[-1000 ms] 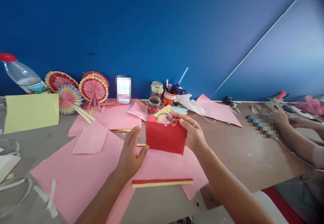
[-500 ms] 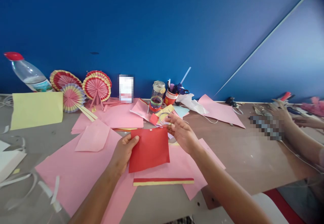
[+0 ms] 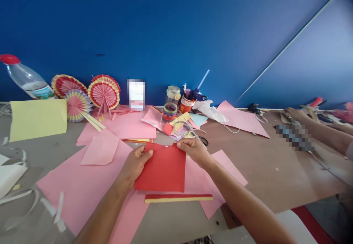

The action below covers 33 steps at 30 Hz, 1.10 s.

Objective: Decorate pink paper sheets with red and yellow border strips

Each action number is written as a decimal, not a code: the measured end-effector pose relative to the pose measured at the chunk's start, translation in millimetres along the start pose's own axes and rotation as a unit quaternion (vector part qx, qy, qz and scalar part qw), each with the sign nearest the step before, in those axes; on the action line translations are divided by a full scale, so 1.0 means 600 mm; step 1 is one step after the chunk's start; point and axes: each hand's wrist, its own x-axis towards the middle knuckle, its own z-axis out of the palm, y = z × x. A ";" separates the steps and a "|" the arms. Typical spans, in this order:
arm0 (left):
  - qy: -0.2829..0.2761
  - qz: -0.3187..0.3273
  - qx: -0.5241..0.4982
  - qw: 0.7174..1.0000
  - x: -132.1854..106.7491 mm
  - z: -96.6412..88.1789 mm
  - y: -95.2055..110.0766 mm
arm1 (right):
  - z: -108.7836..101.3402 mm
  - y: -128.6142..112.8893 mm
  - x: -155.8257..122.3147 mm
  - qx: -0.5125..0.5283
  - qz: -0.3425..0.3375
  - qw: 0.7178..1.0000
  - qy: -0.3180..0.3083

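A piece of red paper is held up in front of me, with a small white spot at its top edge. My left hand is closed on its left edge, thumb on the front face. At the upper right corner my right hand pinches the paper between thumb and fingers. Beneath it lies a pink sheet with a red and yellow strip along its near edge. Scissors lie just beyond my right hand, partly hidden.
Paper fans and a tilted bottle stand at the back left. A clear jar and a red cup of tools are near the wall. Pink sheets spread leftward. Another person's arm reaches in at right.
My right hand has come down from above the paper and now grips its upper right corner. The red paper has shifted slightly lower, and the scissors have come into view.
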 end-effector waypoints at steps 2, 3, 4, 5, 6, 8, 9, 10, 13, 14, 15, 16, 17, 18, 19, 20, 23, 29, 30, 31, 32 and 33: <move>0.001 0.006 0.015 1.000 0.003 -0.003 -0.001 | -0.001 0.001 -0.001 0.002 -0.002 1.000 -0.013; 0.000 0.008 0.022 1.000 0.004 -0.004 -0.002 | -0.002 0.003 -0.002 0.006 -0.001 1.000 -0.019; 0.000 0.009 0.029 1.000 0.005 -0.005 -0.002 | -0.003 0.005 -0.002 0.011 0.001 1.000 -0.023; 0.001 0.010 0.033 0.999 0.006 -0.006 -0.003 | -0.003 0.007 -0.003 0.017 0.004 1.000 -0.025; 0.003 0.011 0.036 0.999 0.007 -0.006 -0.003 | -0.004 0.009 -0.003 0.022 0.007 0.999 -0.026; 0.003 0.013 0.038 0.999 0.009 -0.006 -0.005 | -0.005 0.014 -0.004 0.032 0.013 0.999 -0.024; 0.002 0.015 0.039 0.999 0.011 -0.007 -0.006 | -0.005 0.016 -0.003 0.037 0.016 0.999 -0.023; 0.000 0.016 0.040 0.999 0.012 -0.007 -0.007 | -0.005 0.019 -0.003 0.042 0.020 0.999 -0.022; -0.004 0.022 0.055 0.998 0.017 -0.010 -0.011 | -0.007 0.024 -0.001 0.054 0.038 0.998 -0.024; -0.003 0.024 0.061 0.998 0.018 -0.011 -0.012 | -0.008 0.024 0.000 0.058 0.044 0.997 -0.024; 0.000 0.025 0.066 0.998 0.018 -0.012 -0.012 | -0.010 0.025 0.001 0.064 0.050 0.996 -0.020; 0.006 0.024 0.067 0.997 0.017 -0.012 -0.011 | -0.012 0.025 0.002 0.075 0.054 0.996 -0.013; 0.014 0.021 0.065 0.998 0.016 -0.012 -0.010 | -0.014 0.025 0.002 0.090 0.059 0.994 -0.010; 0.024 0.019 0.058 0.998 0.015 -0.011 -0.008 | -0.017 0.024 0.002 0.111 0.064 0.992 -0.012; 0.033 0.018 0.048 0.998 0.014 -0.010 -0.007 | -0.020 0.024 0.001 0.134 0.067 0.988 -0.022; 0.041 0.019 0.037 0.998 0.013 -0.009 -0.005 | -0.023 0.024 0.000 0.156 0.070 0.984 -0.044; 0.054 0.032 0.023 0.998 0.012 -0.007 -0.003 | -0.028 0.027 -0.003 0.199 0.082 0.969 -0.118; 0.057 0.044 0.049 0.996 0.014 -0.006 -0.010 | -0.017 0.032 -0.004 0.216 0.125 0.967 -0.052; 0.058 0.053 0.060 0.995 0.015 -0.006 -0.012 | -0.015 0.031 -0.003 0.211 0.122 0.969 -0.037; 0.060 0.063 0.074 0.993 0.015 -0.005 -0.013 | -0.014 0.030 -0.003 0.205 0.117 0.972 -0.023; 0.065 0.074 0.090 0.991 0.015 -0.005 -0.014 | -0.013 0.030 -0.003 0.198 0.111 0.974 -0.010; 0.071 0.084 0.105 0.988 0.015 -0.004 -0.014 | -0.013 0.030 -0.003 0.189 0.105 0.976 0.004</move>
